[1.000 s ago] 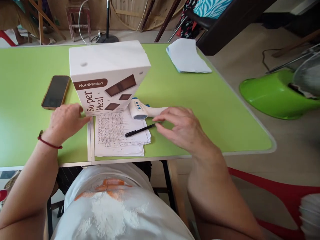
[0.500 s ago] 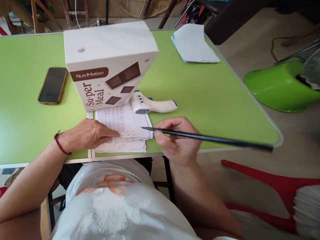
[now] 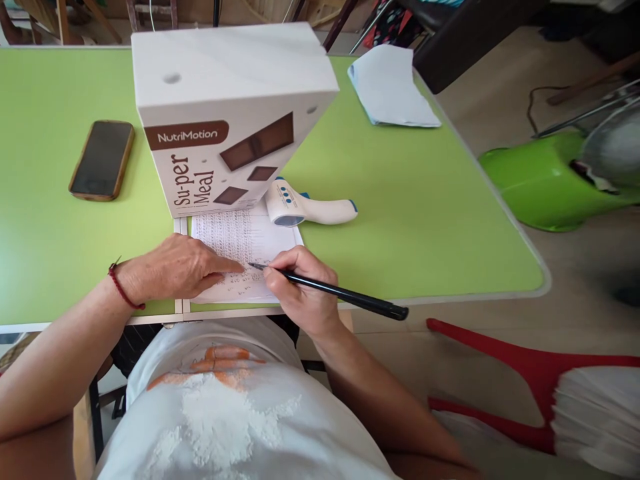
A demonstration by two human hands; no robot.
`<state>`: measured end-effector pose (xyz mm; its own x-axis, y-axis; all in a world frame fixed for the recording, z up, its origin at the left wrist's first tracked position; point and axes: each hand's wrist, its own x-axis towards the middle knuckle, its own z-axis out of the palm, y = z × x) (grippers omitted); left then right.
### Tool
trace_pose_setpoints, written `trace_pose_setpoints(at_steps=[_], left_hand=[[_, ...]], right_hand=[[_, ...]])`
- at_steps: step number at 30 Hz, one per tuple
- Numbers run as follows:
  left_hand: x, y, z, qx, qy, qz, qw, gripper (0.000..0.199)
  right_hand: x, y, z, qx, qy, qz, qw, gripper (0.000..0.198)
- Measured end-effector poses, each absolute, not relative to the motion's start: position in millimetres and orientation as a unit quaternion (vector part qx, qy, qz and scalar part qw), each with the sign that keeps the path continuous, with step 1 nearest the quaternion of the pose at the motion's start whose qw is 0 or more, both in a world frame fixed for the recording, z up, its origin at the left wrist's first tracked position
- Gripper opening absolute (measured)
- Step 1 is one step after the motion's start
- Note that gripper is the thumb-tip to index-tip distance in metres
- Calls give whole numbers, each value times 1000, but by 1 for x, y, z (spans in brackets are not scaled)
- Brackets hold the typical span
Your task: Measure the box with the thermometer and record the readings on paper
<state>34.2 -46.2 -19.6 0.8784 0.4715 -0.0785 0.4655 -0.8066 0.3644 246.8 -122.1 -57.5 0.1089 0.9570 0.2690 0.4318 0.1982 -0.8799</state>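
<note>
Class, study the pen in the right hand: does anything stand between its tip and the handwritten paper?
Nothing visible blocks the pen in the right hand from the paper. The left hand is beside the tip, not between; the box and thermometer sit farther back.

The green worktop (image 3: 425, 220) has a pale rim, and soft light brightens its left end. Past the far edge are brown boarding (image 3: 250, 15) and wooden legs (image 3: 62, 23); a dark piece of furniture (image 3: 467, 50) stands by the far right corner. Beyond the right edge, a lime-green tub (image 3: 535, 187) sits on the beige floor (image 3: 500, 87). Off the near right corner is a red chair frame (image 3: 537, 363), with pale pleated material (image 3: 600, 413) against it.
</note>
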Motion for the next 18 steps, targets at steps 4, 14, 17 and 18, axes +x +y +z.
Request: trace_pose_setpoints(at_steps=[4,14,17,18], left_hand=[[35,-46,-19,950,247,8,190,35],[35,-46,-18,946,256,-1,201,35],[35,-46,-17,947,254,-4,198,35],[35,-46,-17,947,254,-4,196,35]], right_hand=[[246,-122,-58,-570,-621,268,466,17],[246,-122,-61,-549,-642,255,470,17],[246,-121,-64,-533,-656,236,478,17],[246,-121,-64,-528,-661,230,482,17]])
